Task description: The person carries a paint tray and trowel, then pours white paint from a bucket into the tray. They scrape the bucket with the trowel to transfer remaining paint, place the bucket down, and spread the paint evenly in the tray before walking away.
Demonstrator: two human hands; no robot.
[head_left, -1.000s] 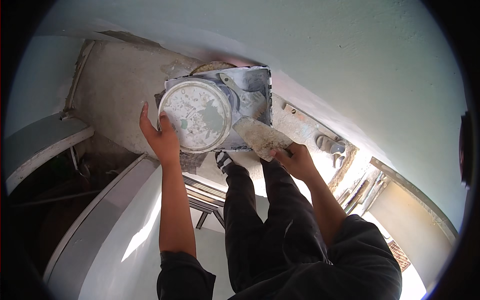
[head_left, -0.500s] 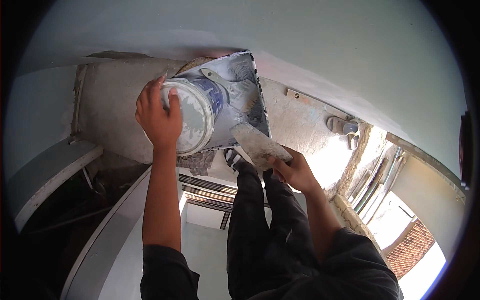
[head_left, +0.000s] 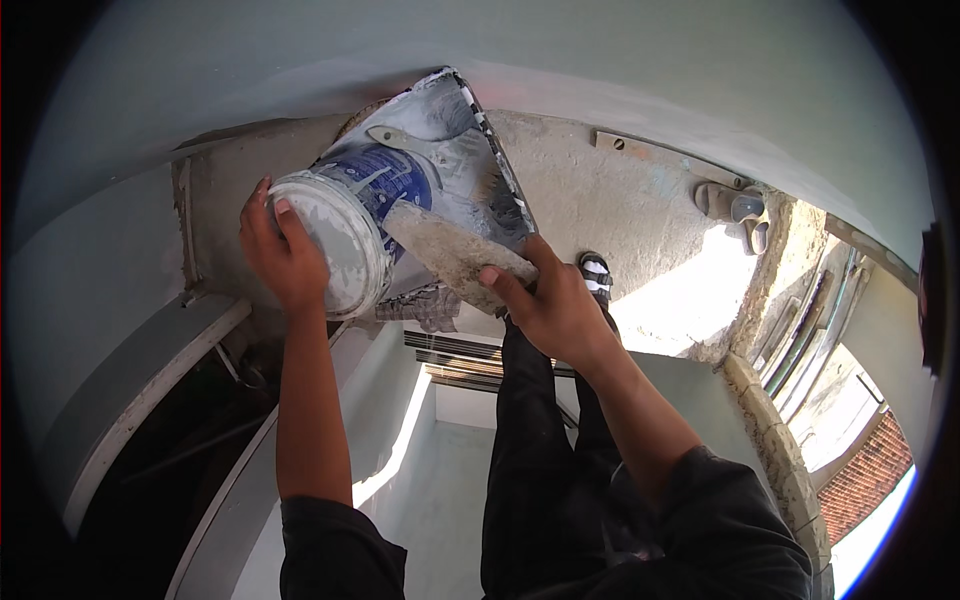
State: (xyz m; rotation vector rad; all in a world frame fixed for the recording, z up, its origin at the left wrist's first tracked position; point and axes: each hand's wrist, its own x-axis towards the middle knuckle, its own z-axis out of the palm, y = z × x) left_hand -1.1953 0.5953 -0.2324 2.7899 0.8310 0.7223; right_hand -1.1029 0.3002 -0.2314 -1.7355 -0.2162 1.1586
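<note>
My left hand point(head_left: 283, 255) grips the rim of a blue paint bucket point(head_left: 385, 185) with a grey-smeared white lid point(head_left: 335, 240). The bucket lies tilted, its lid toward me, over a paint-smeared tray point(head_left: 497, 150). In my right hand point(head_left: 560, 305) is a flat, worn scraper point(head_left: 445, 250), pinched between thumb and fingers. Its blade end overlaps the bucket's side near the lid rim; I cannot tell whether they touch. A brush with a pale handle point(head_left: 392, 136) lies in the tray behind the bucket, partly hidden by it.
A pale wall point(head_left: 640, 60) rises behind the tray. Grey slippers point(head_left: 735, 205) rest on the concrete ledge point(head_left: 570, 160) at right, near a metal strip point(head_left: 640, 150). A crumpled cloth point(head_left: 425, 307) hangs below the tray. Openings drop away at lower left and below.
My right hand has brought the scraper up and left, onto the bucket's side. The bucket has turned, showing more of its blue side. The view has shifted slightly.
</note>
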